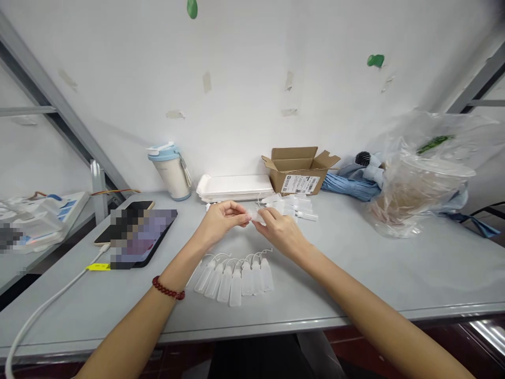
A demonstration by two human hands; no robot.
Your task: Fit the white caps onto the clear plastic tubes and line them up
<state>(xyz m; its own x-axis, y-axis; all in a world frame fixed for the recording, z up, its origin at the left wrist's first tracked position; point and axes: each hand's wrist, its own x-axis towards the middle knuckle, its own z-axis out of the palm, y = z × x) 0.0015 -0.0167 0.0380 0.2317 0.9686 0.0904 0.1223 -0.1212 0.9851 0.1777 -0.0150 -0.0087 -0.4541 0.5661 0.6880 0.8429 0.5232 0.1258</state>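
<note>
My left hand (226,217) and my right hand (279,226) meet above the middle of the table, fingertips closed in a pinch. Between them is a small translucent plastic bottle (254,215), mostly hidden by the fingers. Nearer to me, several similar squeeze bottles (235,289) lie fanned out in a row, with thin white tethers or tubes at their tops. Just beyond my right hand, more translucent bottles (298,202) lie in a loose pile. Which part of the held bottle each hand grips cannot be made out.
Along the wall stand a blue-lidded tumbler (173,176), a white tray-like stack (236,187) and an open cardboard box (302,181). Two phones (148,242) with a white cable (47,305) lie left. Rightward are a blue folded umbrella (351,187) and a plastic-bagged tub (426,184).
</note>
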